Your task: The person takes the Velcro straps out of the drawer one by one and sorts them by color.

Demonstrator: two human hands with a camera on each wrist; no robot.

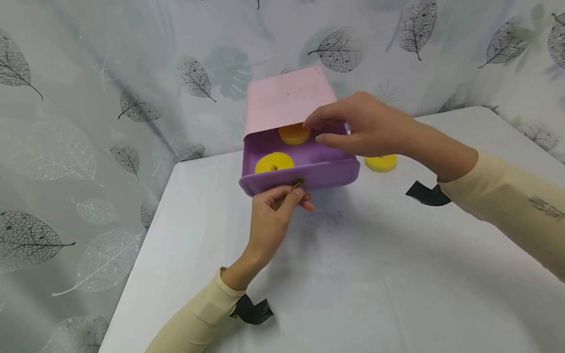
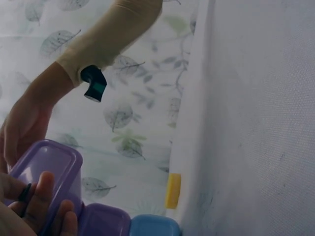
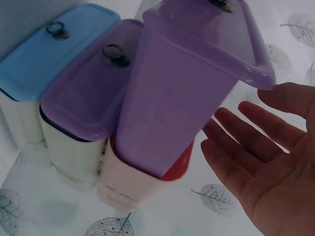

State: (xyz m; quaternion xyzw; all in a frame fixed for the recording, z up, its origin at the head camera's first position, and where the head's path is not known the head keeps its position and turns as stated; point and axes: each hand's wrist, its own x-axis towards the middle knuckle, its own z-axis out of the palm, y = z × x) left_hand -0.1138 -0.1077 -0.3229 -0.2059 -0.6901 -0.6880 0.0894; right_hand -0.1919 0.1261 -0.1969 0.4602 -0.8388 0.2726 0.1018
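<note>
A pink cabinet [image 1: 289,95] has its purple top drawer [image 1: 324,174] pulled out. My left hand [image 1: 272,218] pinches the metal ring pull [image 1: 300,186] on the drawer's front between thumb and fingers. Two yellow discs lie in the drawer: a front disc [image 1: 273,161] with a hole, and a rear disc [image 1: 294,135] partly under the cabinet's top. My right hand [image 1: 366,125] hovers over the drawer's right side, thumb and fingers apart, fingertips near the rear disc. Nothing shows in its grasp. In the right wrist view, that hand [image 3: 270,157] is beside the drawer [image 3: 172,93].
Another yellow disc [image 1: 380,163] lies on the white table [image 1: 353,274], right of the cabinet. Below the pulled-out drawer, a second purple drawer [image 3: 91,88] and a blue drawer [image 3: 59,51] are closed, each with a ring pull. A leaf-patterned curtain [image 1: 154,63] hangs behind.
</note>
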